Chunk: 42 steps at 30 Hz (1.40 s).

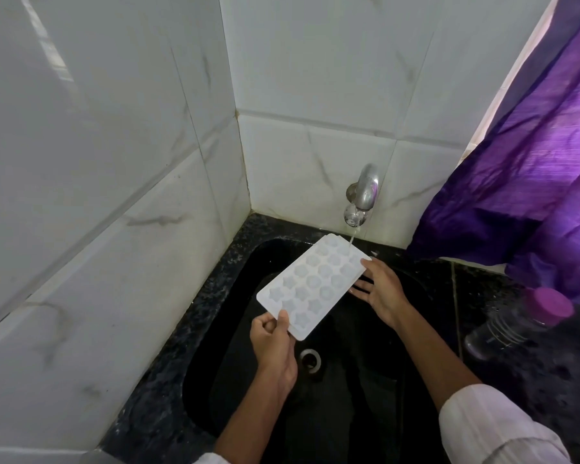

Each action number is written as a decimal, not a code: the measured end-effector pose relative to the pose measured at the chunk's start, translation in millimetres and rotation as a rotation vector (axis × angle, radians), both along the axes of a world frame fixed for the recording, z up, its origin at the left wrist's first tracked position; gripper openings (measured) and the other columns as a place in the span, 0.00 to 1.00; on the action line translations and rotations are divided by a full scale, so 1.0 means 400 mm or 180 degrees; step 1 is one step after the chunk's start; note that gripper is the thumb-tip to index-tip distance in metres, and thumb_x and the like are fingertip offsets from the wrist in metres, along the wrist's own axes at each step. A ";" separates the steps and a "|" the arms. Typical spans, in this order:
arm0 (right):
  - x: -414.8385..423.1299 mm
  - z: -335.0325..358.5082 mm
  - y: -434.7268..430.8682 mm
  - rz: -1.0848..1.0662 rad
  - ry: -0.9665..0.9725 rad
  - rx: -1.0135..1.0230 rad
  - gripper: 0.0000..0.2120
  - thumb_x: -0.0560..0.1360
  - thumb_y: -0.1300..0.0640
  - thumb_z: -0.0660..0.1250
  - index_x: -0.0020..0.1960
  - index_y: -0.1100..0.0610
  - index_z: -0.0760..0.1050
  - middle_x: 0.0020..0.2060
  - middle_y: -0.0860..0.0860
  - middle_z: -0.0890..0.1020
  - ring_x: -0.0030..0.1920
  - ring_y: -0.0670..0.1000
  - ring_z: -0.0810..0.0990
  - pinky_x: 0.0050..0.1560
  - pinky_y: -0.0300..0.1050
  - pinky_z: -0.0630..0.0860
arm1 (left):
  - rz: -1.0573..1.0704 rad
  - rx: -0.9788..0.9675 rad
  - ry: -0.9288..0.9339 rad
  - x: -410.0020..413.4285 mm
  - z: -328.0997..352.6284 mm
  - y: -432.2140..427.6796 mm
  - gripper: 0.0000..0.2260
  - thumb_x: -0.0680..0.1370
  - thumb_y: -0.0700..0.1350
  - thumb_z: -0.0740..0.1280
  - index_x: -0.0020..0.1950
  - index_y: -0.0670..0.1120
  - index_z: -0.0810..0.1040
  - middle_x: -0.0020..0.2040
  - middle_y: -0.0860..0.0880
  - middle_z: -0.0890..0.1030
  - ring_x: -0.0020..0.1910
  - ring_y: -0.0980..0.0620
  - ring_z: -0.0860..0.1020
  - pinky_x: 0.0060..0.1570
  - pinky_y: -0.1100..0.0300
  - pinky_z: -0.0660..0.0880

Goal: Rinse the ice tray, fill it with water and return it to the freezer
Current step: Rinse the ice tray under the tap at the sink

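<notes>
A white ice tray (315,283) with star and round moulds is held over the black sink (235,363), tilted with its far end raised. A thin stream of water falls from the chrome tap (364,195) onto the tray's far right corner. My left hand (273,343) grips the tray's near corner, thumb on top. My right hand (380,289) supports the far right edge, thumb on the rim and fingers spread underneath.
White marbled tiles close off the left and back sides of the sink. A purple curtain (533,162) hangs at the right. A dark bottle with a purple cap (516,319) lies on the black stone counter at the right. The drain (310,360) sits below the tray.
</notes>
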State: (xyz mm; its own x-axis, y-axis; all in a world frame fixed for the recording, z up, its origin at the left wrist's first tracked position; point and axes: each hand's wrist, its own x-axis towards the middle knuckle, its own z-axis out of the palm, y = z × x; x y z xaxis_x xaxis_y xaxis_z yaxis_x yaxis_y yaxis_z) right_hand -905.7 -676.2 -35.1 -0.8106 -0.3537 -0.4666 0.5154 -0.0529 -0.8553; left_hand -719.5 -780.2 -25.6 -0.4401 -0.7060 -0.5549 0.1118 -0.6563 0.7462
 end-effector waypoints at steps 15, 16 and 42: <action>-0.009 -0.045 -0.055 -0.0242 0.0429 0.0652 0.28 0.71 0.64 0.74 0.67 0.56 0.68 0.58 0.54 0.79 0.55 0.55 0.82 0.50 0.56 0.84 | -0.0184 -0.0310 -0.0074 0.009 -0.005 0.002 0.04 0.82 0.36 0.64 0.55 0.40 0.71 0.53 0.41 0.83 0.51 0.48 0.84 0.48 0.55 0.81; -0.011 -0.047 -0.055 -0.0214 0.0403 0.0598 0.27 0.71 0.65 0.74 0.67 0.57 0.69 0.58 0.54 0.80 0.56 0.56 0.82 0.49 0.56 0.84 | -0.0177 -0.0342 -0.0083 0.009 -0.006 0.001 0.03 0.82 0.36 0.64 0.55 0.40 0.71 0.53 0.41 0.83 0.52 0.48 0.84 0.50 0.54 0.81; 0.010 -0.009 -0.036 -0.0082 0.0369 0.0678 0.23 0.71 0.68 0.72 0.64 0.57 0.74 0.56 0.53 0.81 0.53 0.54 0.82 0.43 0.48 0.82 | -0.0299 -0.0829 -0.0255 0.036 -0.029 0.001 0.05 0.80 0.38 0.67 0.52 0.40 0.71 0.53 0.38 0.83 0.51 0.44 0.84 0.48 0.54 0.81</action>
